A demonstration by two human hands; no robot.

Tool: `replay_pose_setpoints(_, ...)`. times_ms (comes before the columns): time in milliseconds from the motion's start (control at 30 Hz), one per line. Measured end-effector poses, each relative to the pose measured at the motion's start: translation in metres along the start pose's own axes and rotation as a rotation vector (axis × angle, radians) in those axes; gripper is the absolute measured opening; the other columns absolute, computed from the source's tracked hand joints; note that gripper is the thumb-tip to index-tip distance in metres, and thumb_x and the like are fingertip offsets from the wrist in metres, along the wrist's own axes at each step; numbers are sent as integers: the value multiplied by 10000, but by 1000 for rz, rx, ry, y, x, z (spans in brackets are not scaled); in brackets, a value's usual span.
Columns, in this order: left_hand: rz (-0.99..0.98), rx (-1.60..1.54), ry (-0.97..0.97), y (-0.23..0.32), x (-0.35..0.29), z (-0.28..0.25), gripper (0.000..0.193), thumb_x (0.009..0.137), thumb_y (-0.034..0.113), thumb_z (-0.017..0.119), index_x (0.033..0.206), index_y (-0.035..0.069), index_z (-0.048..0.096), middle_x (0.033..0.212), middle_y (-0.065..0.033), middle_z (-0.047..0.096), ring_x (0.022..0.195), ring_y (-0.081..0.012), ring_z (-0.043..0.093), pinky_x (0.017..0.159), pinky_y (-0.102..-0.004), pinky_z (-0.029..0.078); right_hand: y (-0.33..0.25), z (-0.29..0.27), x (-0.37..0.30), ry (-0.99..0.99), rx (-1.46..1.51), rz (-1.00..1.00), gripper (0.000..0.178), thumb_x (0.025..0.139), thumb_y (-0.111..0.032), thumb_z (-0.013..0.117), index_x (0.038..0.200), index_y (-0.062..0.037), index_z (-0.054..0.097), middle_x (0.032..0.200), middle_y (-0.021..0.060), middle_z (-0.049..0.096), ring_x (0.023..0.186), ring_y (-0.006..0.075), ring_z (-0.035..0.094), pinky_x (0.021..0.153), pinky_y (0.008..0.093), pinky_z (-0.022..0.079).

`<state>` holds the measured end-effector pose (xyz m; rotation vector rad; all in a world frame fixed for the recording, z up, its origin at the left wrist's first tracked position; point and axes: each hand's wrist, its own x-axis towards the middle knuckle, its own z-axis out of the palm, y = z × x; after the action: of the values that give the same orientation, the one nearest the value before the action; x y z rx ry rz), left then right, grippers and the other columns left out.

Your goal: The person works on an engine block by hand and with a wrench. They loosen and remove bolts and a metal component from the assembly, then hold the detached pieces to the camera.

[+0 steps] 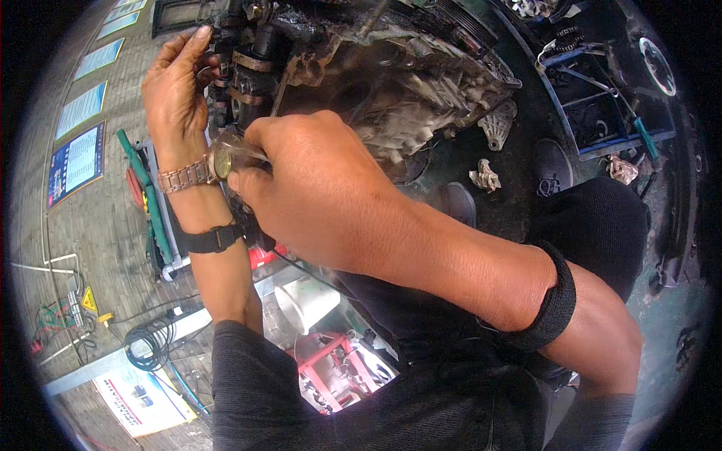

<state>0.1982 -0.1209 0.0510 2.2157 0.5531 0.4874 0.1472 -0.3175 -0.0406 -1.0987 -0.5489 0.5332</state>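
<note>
A greasy, opened engine (398,105) fills the upper middle, with a row of dark, shaft-like parts (248,79) along its left side. My left hand (177,94) is at that side, its fingers curled against the engine's edge and its thumb pointing up. A metal-banded watch (184,177) circles the left wrist. My right hand (304,177) is closed in front of the engine, beside the watch. A smooth, shiny, see-through-looking shape (250,152) shows at its thumb and forefinger; its kind and the rest of it are hidden.
A blue-edged tool tray (590,146) with wrenches and a green-handled screwdriver (645,137) lies at right. Crumpled paper (485,177) is on the floor near my shoes. Below left are a white bucket (307,302), a red frame (331,368) and coiled black cable (148,346).
</note>
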Motion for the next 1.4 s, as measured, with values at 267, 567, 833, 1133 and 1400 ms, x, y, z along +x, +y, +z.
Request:
replay_pose_setpoints(267,3,85,-37,1,-5,3,198,795,61,742,951,-24,655,810,-62,654,639,-126,605,545,-240,493,0,0,-1,-6,23,16,198,820,-110,628,838,87,639,698,259,626,662,349,666,622,386,513)
replay_pose_setpoints(567,31,101,24,6,-8,6,215,793,59,741,965,-34,650,785,-61,647,624,-125,598,536,-237,486,-1,-1,1,2,35,10,200,810,-117,613,819,83,629,647,252,606,642,354,657,611,399,506)
replay_pose_setpoints(833,16,94,12,2,-3,3,187,800,61,735,936,-27,640,772,-72,644,621,-144,610,535,-248,492,-1,0,1,27,10,-6,196,807,-116,614,817,79,629,633,253,596,637,369,649,610,409,502)
replay_pose_setpoints(1133,152,-101,92,18,-20,-24,152,837,72,701,906,-14,596,731,-78,600,614,-163,583,538,-286,485,1,-1,0,19,54,-13,202,823,-135,623,791,64,619,656,234,611,630,353,643,602,401,492)
replay_pose_setpoints(1400,80,-286,112,37,-112,-49,120,900,100,601,985,18,583,840,-77,589,693,-171,529,628,-313,434,-4,1,-1,30,79,9,215,826,-149,647,781,56,597,652,211,596,564,299,597,535,363,429)
